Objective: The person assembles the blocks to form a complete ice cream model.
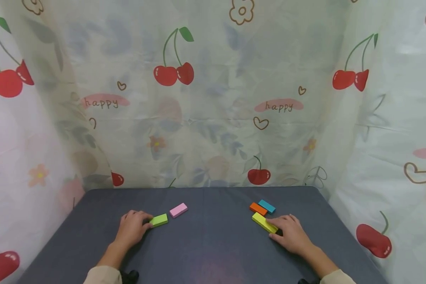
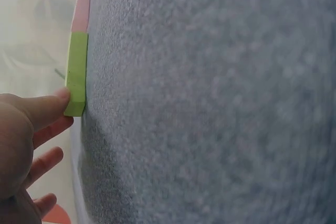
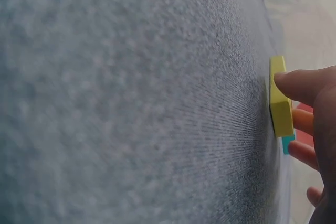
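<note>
My left hand point(image 1: 132, 229) pinches the near end of a light green block point(image 1: 159, 220) between thumb and index finger, low over the dark grey tabletop. Just beyond that block's far end lies a pink block point(image 1: 178, 210). On the right side, my right hand point(image 1: 292, 234) holds a yellow block point(image 1: 262, 223) by its near end, the thumb point(image 3: 294, 83) on one side and fingers on the other. Behind the yellow block, close together, lie an orange block point(image 1: 258, 208) and a blue block point(image 1: 267, 206). The orange block is hidden in the right wrist view.
The dark grey table point(image 1: 213, 244) fills the foreground, with its back edge close behind the blocks. A pale curtain point(image 1: 213, 98) printed with cherries and flowers hangs behind and along both sides. Light sleeves point(image 1: 103, 275) cover my forearms.
</note>
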A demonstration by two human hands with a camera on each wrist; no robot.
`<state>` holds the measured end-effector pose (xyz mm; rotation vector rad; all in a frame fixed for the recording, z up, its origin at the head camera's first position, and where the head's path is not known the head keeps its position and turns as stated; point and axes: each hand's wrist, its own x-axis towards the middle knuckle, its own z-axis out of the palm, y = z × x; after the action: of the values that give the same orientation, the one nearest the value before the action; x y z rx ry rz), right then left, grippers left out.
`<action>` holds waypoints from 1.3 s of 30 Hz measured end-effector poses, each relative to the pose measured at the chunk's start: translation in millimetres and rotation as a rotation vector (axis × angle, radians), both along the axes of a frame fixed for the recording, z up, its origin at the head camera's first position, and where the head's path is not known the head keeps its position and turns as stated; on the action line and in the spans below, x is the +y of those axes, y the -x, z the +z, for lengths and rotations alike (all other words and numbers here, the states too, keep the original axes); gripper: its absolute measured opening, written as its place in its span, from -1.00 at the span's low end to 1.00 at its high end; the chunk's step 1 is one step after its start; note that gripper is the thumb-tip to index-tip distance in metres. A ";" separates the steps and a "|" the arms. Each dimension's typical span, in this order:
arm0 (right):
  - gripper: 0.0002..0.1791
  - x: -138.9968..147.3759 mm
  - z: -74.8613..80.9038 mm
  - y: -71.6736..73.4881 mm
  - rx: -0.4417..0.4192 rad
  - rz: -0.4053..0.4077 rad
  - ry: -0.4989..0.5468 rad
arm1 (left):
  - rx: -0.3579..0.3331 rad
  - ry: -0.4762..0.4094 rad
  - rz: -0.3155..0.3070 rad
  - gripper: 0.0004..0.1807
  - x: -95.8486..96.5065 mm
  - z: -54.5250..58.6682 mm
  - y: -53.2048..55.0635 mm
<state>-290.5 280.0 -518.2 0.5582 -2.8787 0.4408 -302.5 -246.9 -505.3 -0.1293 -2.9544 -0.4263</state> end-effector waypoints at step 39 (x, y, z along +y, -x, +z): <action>-0.57 -38.0 -4.9 -16.1 0.041 0.151 0.048 | 0.072 -0.095 -0.023 -0.76 32.8 -7.0 -8.7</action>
<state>-274.4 242.0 -523.0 0.7700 -2.7903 0.5122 -293.7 -214.1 -512.2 -0.1635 -2.8583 -0.5524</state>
